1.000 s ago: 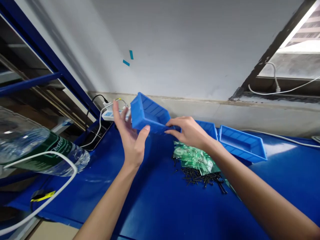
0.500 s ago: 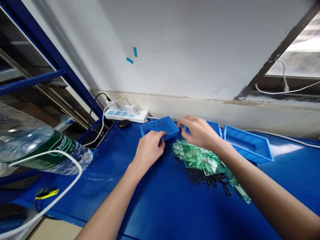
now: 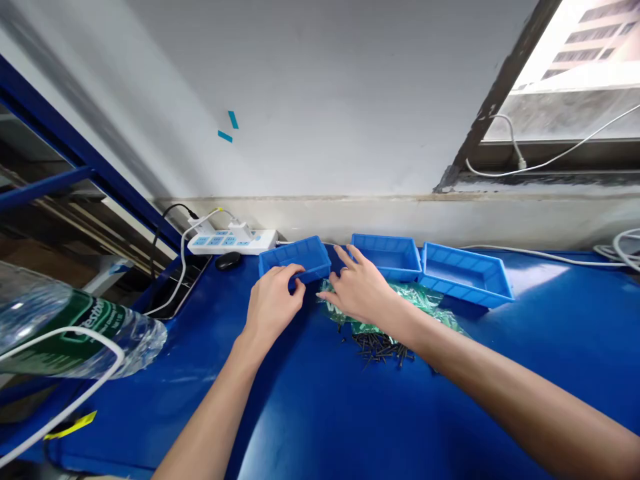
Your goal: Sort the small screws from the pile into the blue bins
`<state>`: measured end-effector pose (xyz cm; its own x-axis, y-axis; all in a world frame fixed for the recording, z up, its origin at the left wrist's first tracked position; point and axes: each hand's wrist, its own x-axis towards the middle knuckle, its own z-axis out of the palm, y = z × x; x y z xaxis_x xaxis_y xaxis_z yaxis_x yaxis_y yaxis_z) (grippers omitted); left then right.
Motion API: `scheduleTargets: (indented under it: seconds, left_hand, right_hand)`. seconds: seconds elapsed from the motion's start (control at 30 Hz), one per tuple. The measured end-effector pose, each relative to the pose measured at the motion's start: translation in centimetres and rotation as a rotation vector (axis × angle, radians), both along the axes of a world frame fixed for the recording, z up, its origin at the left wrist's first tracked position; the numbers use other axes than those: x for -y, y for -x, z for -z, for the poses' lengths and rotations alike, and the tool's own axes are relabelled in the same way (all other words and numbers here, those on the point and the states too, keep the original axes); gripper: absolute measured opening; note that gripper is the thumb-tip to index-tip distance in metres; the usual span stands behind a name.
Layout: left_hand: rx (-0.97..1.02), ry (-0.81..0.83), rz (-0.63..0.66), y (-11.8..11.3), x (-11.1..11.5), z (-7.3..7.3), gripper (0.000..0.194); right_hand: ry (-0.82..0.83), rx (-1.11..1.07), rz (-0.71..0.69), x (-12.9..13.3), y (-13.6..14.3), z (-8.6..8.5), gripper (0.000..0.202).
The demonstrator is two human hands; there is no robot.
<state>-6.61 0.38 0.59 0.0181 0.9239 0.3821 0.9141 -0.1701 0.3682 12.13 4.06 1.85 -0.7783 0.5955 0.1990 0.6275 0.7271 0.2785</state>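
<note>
My left hand [image 3: 276,297] is closed on the near rim of the left blue plastic bin [image 3: 296,257], thumb and fingers curled around its edge. With fingers spread, my right hand [image 3: 356,285] hovers over a heap of green-tinted clear plastic bags [image 3: 425,297] and holds nothing. Pale pieces show through the bags. Black screws [image 3: 383,348] lie loose along the near side of the heap, partly hidden by my right forearm. Behind my right hand stands the middle blue bin [image 3: 387,257], and the right blue bin [image 3: 466,272] sits beside it.
A white power strip [image 3: 233,242] with plugs and a black oval object [image 3: 228,261] lie near the wall. A large water bottle [image 3: 85,330] rests on its side at left, crossed by a white cable [image 3: 107,347]. More white cable [image 3: 550,256] runs along the wall at right.
My right hand has come away from the middle bin toward me, its fingers now spread over the bags. My left hand stays on the left bin's rim. The view has shifted rightward.
</note>
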Motion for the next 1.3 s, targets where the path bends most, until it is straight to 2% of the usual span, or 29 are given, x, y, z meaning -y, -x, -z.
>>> scheduleTargets:
  seconds: [0.13, 0.23, 0.33, 0.47, 0.57, 0.73, 0.87, 1.13, 1.3]
  left_hand:
    - [0.004, -0.032, 0.066, -0.1, -0.2, 0.3, 0.03]
    - [0.022, -0.069, 0.115, -0.5, -0.1, 0.5, 0.031]
    - [0.042, -0.075, 0.142, -1.0, 0.1, 0.5, 0.03]
    - [0.048, -0.094, 0.161, -2.0, 0.4, 0.2, 0.032]
    - [0.043, -0.127, 0.217, -3.0, 0.0, -0.2, 0.038]
    - [-0.039, -0.044, 0.342, -5.0, -1.1, -0.7, 0.045]
    - [-0.037, -0.011, 0.346, -5.9, -1.2, -0.3, 0.045]
    - [-0.033, -0.008, 0.338, -6.4, -0.3, 0.4, 0.045]
    - [-0.056, -0.006, 0.339, -6.7, 0.0, 0.6, 0.046]
  right_hand:
    - [0.026, -0.056, -0.05, 1.6, -0.5, -0.8, 0.039]
    - [0.069, -0.23, -0.086, 3.1, -2.1, -1.8, 0.03]
    - [0.013, -0.461, 0.094, 3.8, -4.9, -1.9, 0.029]
    - [-0.097, -0.512, 0.409, 3.4, -9.8, -0.5, 0.036]
    - [-0.079, -0.52, 0.488, 3.1, -12.5, 0.8, 0.039]
    - [-0.044, -0.523, 0.524, 3.2, -14.2, 2.0, 0.039]
    - [-0.095, -0.564, 0.502, 2.9, -14.4, 2.4, 0.036]
    - [-0.029, -0.727, 0.406, 3.0, -14.5, 2.9, 0.031]
    - [-0.089, -0.766, 0.352, 3.3, -14.2, 2.4, 0.029]
